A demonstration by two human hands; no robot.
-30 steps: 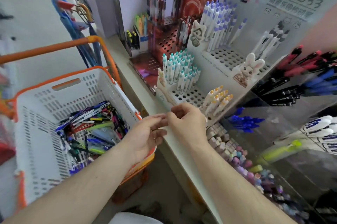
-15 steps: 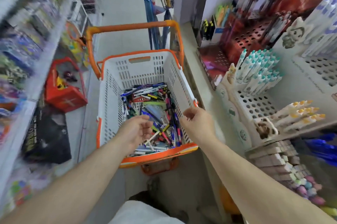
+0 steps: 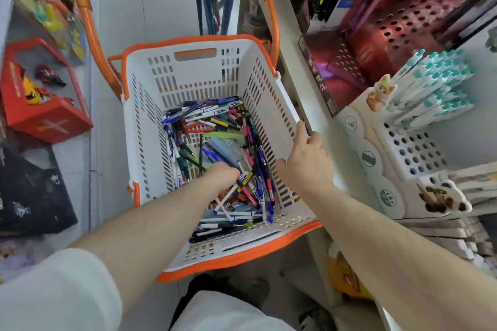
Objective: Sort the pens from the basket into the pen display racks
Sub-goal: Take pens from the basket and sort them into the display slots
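Left hand [image 3: 224,173] down among the pens [image 3: 215,142], fingers hidden under the back of the hand, so cannot tell if one is picked up yet. Right hand [image 3: 306,158] resting on the basket [image 3: 188,80] rim at 3 o'clock, fingers spread and fairly straight. Still lots of pens heaped on the basket floor; much sorting left. Many empty holes in the white rack [image 3: 411,147] at 3 o'clock. Tall basket walls to lift over, shelf edge tight beside the rim.

Left hand [image 3: 224,173] down, right hand [image 3: 306,161] spread.
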